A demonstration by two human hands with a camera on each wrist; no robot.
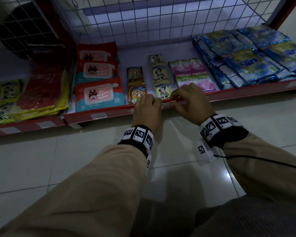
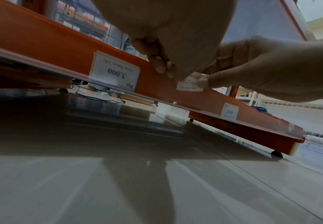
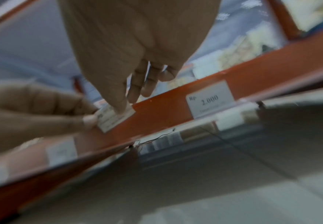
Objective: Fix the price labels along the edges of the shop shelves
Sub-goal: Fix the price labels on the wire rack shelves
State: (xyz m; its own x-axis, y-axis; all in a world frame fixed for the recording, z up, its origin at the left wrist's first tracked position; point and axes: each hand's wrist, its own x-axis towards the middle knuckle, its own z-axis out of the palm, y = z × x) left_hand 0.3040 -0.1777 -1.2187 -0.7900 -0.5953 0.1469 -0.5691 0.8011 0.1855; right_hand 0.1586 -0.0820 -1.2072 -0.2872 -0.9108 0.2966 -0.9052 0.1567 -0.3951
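Against the red front rail [image 1: 229,92] of the lowest shelf, at about 12 o'clock from the person's wrists, sits a small white price label [image 2: 190,84], its long axis running along the rail. Both hands are on it: the left hand [image 1: 146,111] holds its 9 o'clock end, fingers curled down over the rail, and the right hand [image 1: 191,101] pinches its 3 o'clock end with the thumb [image 2: 204,82] pressed flat on the paper. Neither hand is nearer; they meet at the label. Its lower edge appears to sit above the clear strip at the rail's foot, so the coming move is probably a push toward 6 o'clock. Seated labels flank it: a 3.000 tag [image 2: 115,71] at 9 o'clock, a 2.000 tag [image 3: 210,100] at 3 o'clock. Sachets [image 1: 137,94] lie just behind.
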